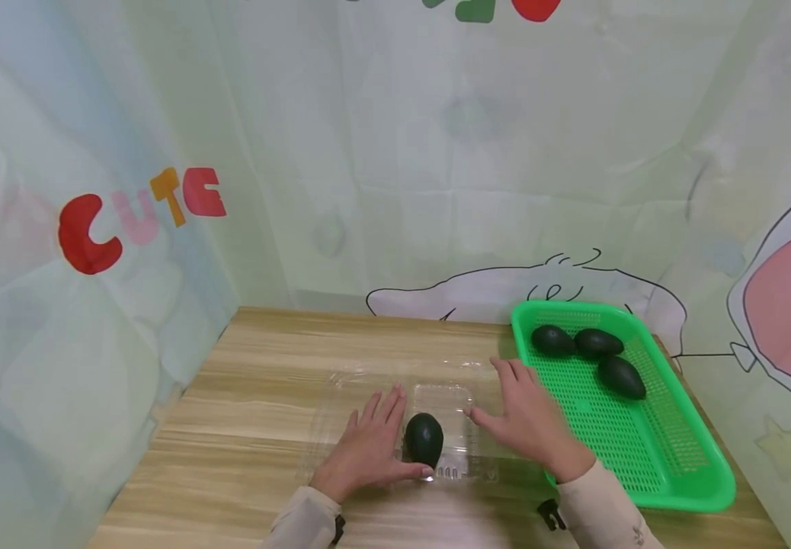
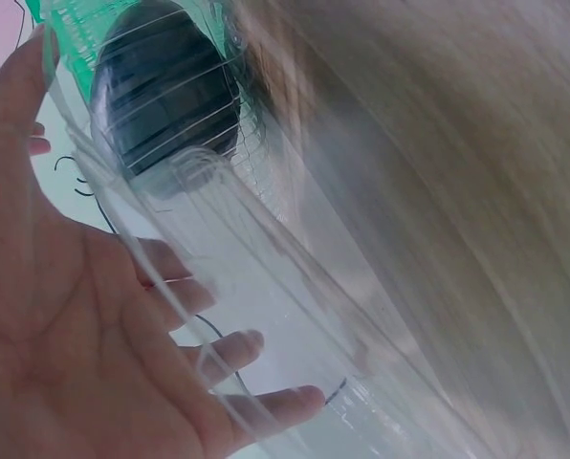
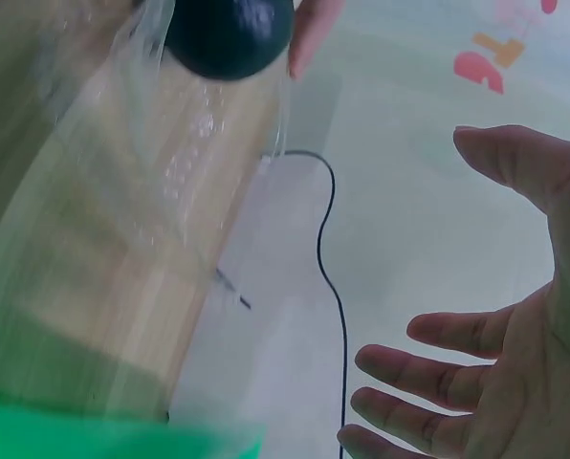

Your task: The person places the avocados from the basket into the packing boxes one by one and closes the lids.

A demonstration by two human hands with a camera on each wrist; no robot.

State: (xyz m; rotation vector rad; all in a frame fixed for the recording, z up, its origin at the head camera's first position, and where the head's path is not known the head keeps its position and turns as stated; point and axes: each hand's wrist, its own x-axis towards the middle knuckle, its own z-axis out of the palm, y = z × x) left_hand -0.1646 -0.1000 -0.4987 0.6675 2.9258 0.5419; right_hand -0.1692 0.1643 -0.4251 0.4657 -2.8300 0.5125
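A clear plastic clamshell box (image 1: 467, 442) lies unfolded on the table, with one dark avocado (image 1: 424, 440) in it. Spread over the box's left part, my left hand (image 1: 368, 452) has its fingers extended and its thumb by the avocado's near end. In the left wrist view the avocado (image 2: 165, 91) shows through ribbed plastic, and the palm lies along the box's clear edge. My right hand (image 1: 531, 418) hovers at the box's right side, fingers apart and holding nothing. The right wrist view shows this hand (image 3: 486, 363) clear of the avocado (image 3: 230, 33).
To the right stands a green perforated basket (image 1: 700, 457), with three dark avocados (image 1: 620, 377) toward its far end. A small black clip-like piece (image 1: 550, 515) shows by the right sleeve. Printed cloth walls (image 1: 395, 191) close in the wooden table (image 1: 231, 427).
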